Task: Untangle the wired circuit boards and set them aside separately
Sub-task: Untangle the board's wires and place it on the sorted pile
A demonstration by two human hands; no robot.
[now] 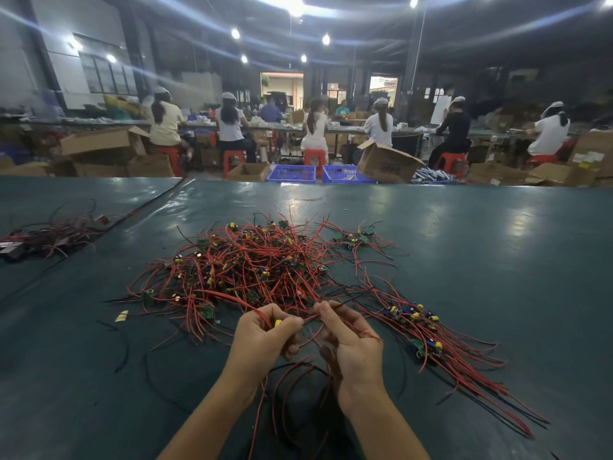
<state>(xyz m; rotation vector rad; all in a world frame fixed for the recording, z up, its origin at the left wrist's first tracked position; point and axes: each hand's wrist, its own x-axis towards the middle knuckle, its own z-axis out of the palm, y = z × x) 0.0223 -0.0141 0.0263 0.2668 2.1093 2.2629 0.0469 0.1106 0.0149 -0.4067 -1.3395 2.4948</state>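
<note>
Big dark-green glossy sheeted surface (481,247) in a dim factory hall, with bright ceiling lamps (294,5) overhead. Behind it, people in white caps (229,119) sit on red plastic stools (234,161) at long benches. There are open brown cardboard boxes (386,164) and two blue plastic crates (292,174) on the floor.

Mid-surface is the tangled heap of small green circuit boards with red and black wires (252,263). A neater row of the same boards (421,327) lies to its right, wires trailing toward the near edge.

The left-hand grip (262,336) is curled round one small board with a yellow part (278,323). The right-hand grip (351,343) pinches red wires just beside it, both at the heap's near edge. Print on the boxes is too blurry to read.
</note>
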